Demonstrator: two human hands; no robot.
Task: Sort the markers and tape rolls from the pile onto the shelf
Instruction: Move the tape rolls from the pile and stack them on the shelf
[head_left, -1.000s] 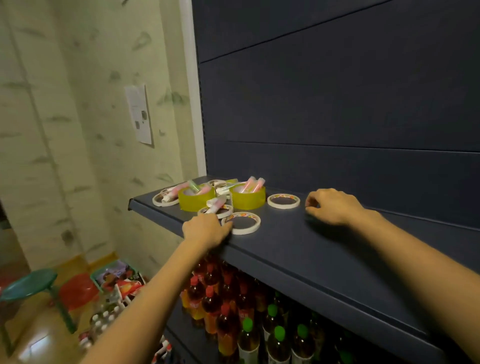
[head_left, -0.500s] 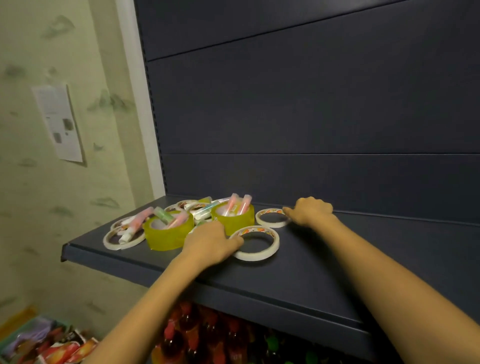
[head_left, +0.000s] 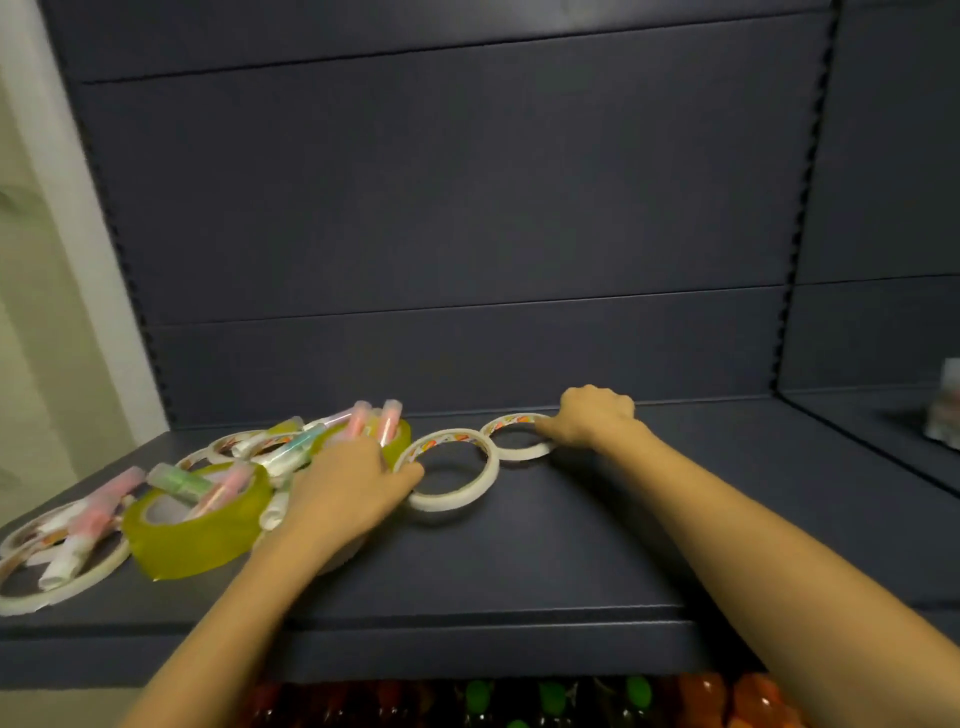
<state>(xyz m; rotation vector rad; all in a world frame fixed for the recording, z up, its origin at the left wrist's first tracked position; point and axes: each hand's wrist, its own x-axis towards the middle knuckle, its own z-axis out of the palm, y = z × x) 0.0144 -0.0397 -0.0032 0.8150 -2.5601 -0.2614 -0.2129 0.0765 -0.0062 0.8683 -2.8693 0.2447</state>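
A: what's behind the bay?
B: dark blue-grey back panel (head_left: 467, 208), horizontal seams, faint sheen near the top. light is dim overall
A: sides?
B: left: white post (head_left: 67, 208), then a pale greenish wall (head_left: 26, 322), blurred. right: slotted upright (head_left: 802, 208), next bay (head_left: 893, 156) in the same colour
A: below?
B: shelf deck (head_left: 519, 577) same dark finish. under its front edge a row of bottles (head_left: 550, 699), green and red caps, mostly cut off
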